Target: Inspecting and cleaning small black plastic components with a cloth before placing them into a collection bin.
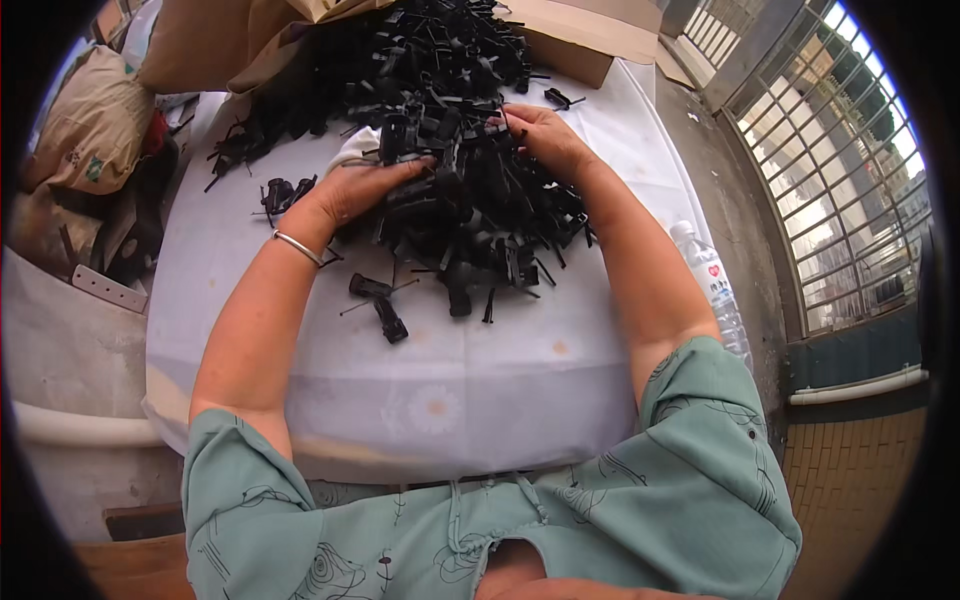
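Observation:
A large heap of small black plastic parts [470, 225], many with thin stems or ties, lies on the table between my forearms. My left hand [365, 190] is closed against the heap's left side, thumb laid over the parts; its other fingers are mostly hidden. White cloth-like material [358, 146] shows beside that hand, and I cannot tell whether it is worn. On the far right side of the heap, my right hand [545, 138] has bent fingers gripping among the parts. A clump of them is lifted between both hands. A silver bangle [298, 246] circles my left wrist.
Loose black parts [380, 305] lie nearer me, others [285, 195] left of the heap. A white patterned cloth [440, 400] covers the table. Cardboard [570, 55] stands at the far side. A clear plastic bottle [712, 285] is by my right elbow, bulky sacks [85, 120] at left.

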Demonstrator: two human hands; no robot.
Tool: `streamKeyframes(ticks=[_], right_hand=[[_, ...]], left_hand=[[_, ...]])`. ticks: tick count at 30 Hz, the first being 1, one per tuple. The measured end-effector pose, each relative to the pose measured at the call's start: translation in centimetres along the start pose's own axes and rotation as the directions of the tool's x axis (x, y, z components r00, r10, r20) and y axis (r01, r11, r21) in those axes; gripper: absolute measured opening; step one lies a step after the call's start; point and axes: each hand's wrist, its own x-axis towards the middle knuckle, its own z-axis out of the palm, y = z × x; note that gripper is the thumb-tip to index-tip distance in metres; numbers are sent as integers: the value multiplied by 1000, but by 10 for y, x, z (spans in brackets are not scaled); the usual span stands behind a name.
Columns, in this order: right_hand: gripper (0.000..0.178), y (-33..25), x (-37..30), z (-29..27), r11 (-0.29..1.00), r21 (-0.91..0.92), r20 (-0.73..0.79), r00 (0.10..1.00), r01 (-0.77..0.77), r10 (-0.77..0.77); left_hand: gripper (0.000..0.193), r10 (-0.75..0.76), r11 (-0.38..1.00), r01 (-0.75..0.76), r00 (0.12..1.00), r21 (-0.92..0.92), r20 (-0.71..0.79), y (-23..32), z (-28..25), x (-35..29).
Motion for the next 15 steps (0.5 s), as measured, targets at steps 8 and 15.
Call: streamKeyframes(ticks=[8,15], right_hand=[[25,-5,-104,-3,985,-128,92,990,114,-102],[22,-29,-169,-9,931,-243,-54,954,273,-294]], left_hand=[[36,157,884,-191,981,427,114,58,47,-70],[27,350,502,-283,931,818,107,69,66,-101]])
